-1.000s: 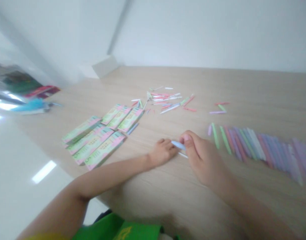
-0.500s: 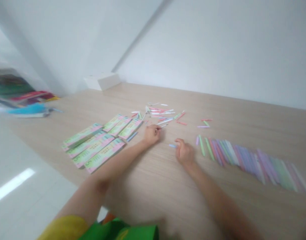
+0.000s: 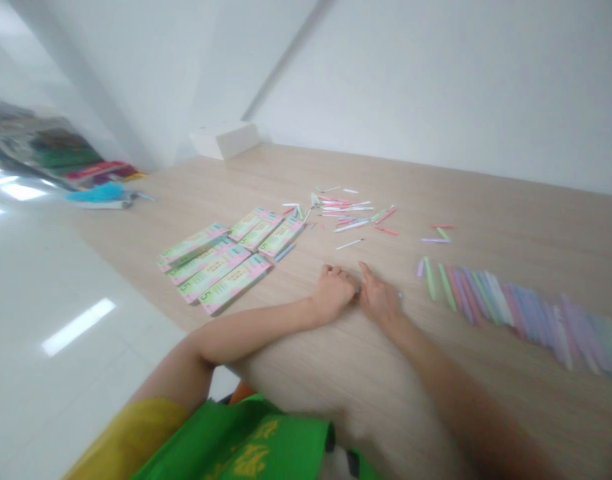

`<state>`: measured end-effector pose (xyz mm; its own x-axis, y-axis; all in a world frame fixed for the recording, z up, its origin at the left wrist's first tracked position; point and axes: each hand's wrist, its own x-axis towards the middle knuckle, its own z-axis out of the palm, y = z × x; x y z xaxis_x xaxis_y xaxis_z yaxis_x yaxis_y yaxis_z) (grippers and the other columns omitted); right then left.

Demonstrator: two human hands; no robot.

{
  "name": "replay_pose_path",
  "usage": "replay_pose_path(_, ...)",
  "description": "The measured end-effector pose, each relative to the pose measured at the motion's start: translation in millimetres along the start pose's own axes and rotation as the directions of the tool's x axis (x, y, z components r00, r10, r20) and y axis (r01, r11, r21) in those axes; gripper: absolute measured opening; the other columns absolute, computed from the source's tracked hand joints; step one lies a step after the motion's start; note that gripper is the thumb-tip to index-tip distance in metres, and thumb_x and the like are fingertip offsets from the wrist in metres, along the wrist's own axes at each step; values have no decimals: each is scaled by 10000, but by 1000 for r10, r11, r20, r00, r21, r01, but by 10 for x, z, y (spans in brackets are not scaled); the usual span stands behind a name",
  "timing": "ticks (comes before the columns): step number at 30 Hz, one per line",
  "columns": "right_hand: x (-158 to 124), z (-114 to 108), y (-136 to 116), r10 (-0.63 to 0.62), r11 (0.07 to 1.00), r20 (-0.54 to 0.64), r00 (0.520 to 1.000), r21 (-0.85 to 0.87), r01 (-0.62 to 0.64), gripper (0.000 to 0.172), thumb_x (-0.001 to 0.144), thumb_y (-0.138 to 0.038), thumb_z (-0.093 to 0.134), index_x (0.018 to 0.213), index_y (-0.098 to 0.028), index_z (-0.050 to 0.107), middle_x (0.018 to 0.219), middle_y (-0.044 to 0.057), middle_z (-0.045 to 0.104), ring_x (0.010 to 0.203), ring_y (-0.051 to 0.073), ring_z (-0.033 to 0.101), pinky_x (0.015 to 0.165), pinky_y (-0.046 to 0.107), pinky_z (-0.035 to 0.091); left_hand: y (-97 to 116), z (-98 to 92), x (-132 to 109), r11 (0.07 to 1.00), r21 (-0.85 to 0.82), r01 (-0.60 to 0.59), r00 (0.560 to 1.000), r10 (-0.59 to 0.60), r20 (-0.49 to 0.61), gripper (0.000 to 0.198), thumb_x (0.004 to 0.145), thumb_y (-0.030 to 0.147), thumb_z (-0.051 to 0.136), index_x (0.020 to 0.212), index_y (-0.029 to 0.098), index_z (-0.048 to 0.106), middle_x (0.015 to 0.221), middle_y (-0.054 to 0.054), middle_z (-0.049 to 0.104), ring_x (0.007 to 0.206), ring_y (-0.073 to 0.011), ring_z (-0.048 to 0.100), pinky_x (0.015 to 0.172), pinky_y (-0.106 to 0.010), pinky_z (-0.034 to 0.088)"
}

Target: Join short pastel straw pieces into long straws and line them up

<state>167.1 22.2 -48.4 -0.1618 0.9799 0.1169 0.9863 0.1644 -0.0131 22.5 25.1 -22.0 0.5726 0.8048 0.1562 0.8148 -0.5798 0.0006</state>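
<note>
At the middle of the table (image 3: 306, 353), my left hand (image 3: 335, 293) and my right hand (image 3: 380, 300) meet at the fingertips. My left fingers are curled closed; what they grip is too small to name. My right hand is closed too, thumb raised, with a small pale-blue end of something showing beside it. Beyond them lies a thin white stick (image 3: 350, 244) with a dark tip. A loose pile of pink, white and green sticks (image 3: 346, 208) lies farther back. To the right, many pastel tubes (image 3: 526, 317) lie side by side in a row.
Several green and pink boxes (image 3: 236, 283) lie at the left, with blue sticks (image 3: 285, 253) beside them. A white box (image 3: 226, 139) stands against the wall. A blue item (image 3: 99, 193) lies at the far left. A few sticks (image 3: 435, 240) lie at the right.
My hands have come together from apart. The dark-tipped stick near my left hand now lies free on the table. The view has shifted, so the table's items appear farther right and higher.
</note>
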Motion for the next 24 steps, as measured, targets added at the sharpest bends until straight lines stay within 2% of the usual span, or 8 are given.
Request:
replay_pose_path(4, 1, -45, -86, 69, 998, 90, 994, 8, -70, 542, 967, -255, 215, 1481, -87, 250, 781, 152, 702, 720, 253, 682, 653, 324, 453, -30, 82, -34, 994, -84, 66, 995, -72, -71, 227, 886, 262, 523, 1018, 107, 624, 1097, -144, 657, 1017, -259, 556, 865, -407, 395)
replay_pose_path(8, 21, -56, -119, 86, 996, 105, 991, 10, -87, 548, 956, -258, 244, 1471, -73, 263, 816, 159, 707, 743, 273, 687, 658, 340, 460, -33, 160, -98, 998, -51, 30, 998, -33, -52, 318, 933, 271, 445, 1155, 86, 578, 1398, -192, 462, 1163, -280, 492, 920, -411, 402)
replay_pose_path(12, 20, -94, -116, 43, 999, 142, 989, 3, -44, 554, 945, -257, 285, 1471, -81, 266, 762, 137, 700, 719, 261, 687, 642, 323, 452, -84, 172, -120, 993, -87, -82, 995, 87, 55, 238, 926, 232, 456, 987, 98, 643, 1251, -160, 586, 1052, -234, 561, 890, -356, 449)
replay_pose_path(15, -1, -116, -128, -20, 999, 162, 987, 31, 16, 542, 953, -254, 264, 1469, -87, 272, 761, 127, 698, 709, 246, 686, 645, 314, 449, -144, 164, -121, 980, -194, -37, 999, 38, 3, 168, 889, 230, 516, 963, 129, 628, 1058, -104, 669, 981, -209, 590, 861, -330, 475)
replay_pose_path(18, -18, -112, -154, -27, 998, 167, 986, 67, 16, 535, 947, -229, 286, 1463, -87, 276, 773, 118, 701, 733, 237, 689, 658, 306, 452, -185, 180, -132, 950, -309, 52, 996, -72, -53, 140, 850, 215, 554, 968, 156, 601, 1047, -80, 670, 980, -192, 595, 833, -306, 492)
replay_pose_path(21, -10, -104, -172, 48, 997, 184, 982, 45, -57, 570, 925, -219, 348, 1467, -78, 238, 801, 124, 705, 772, 249, 694, 665, 312, 463, -202, 207, -148, 919, -370, 136, 984, -167, -55, 532, 736, 345, 708, 1188, 143, 512, 1258, -125, 582, 1130, -241, 543, 892, -344, 494)
replay_pose_path(23, 6, -110, -170, 98, 995, 188, 977, 8, -101, 592, 919, -231, 373, 1468, -72, 221, 821, 133, 706, 791, 255, 695, 670, 317, 469, -198, 217, -148, 927, -364, 95, 994, -110, -23, 732, 701, 435, 737, 1293, 122, 442, 1359, -167, 505, 1192, -271, 508, 954, -386, 474)
replay_pose_path(24, 13, -117, -166, 110, 994, 192, 975, -9, -110, 604, 918, -244, 384, 1469, -64, 215, 829, 138, 705, 801, 257, 694, 678, 320, 472, -191, 217, -145, 934, -355, 39, 999, -46, -13, 679, 741, 443, 705, 1286, 120, 460, 1375, -173, 491, 1200, -267, 506, 981, -393, 459)
